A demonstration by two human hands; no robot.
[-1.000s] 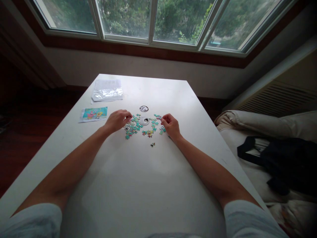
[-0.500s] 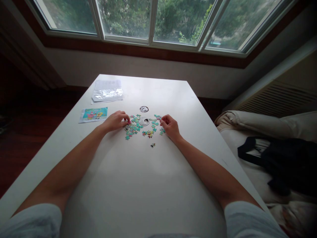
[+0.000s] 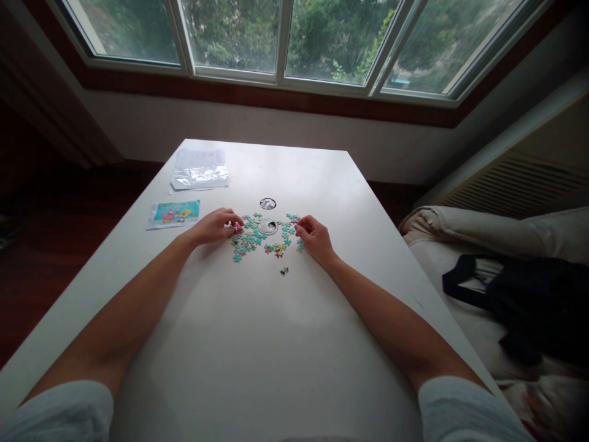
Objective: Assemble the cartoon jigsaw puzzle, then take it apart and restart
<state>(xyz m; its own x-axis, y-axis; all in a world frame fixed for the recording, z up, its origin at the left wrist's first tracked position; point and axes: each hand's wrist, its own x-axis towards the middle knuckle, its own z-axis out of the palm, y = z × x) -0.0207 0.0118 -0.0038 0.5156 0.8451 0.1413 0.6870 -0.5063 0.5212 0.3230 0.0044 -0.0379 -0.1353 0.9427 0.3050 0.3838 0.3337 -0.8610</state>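
Scattered jigsaw pieces, mostly green, lie on the white table around a round metal grommet. At the left edge of this spread, my left hand has its thumb and fingertips around a pink puzzle piece. My right hand is closed in a pinch at the right edge, beside more green pieces; whatever its fingertips hold is too small to make out. A few joined yellow pieces sit between the hands. Nearer me lies a small dark piece, apart from the others.
A picture card with pink and yellow cartoon figures lies left of my left hand. Behind it is a clear plastic bag with paper. A round hole opens beyond the grommet. Dark clothing rests on a sofa to the right.
My left fingers have spread slightly, so more of the pink piece shows. My right hand has shifted a little left and down, still pinched.
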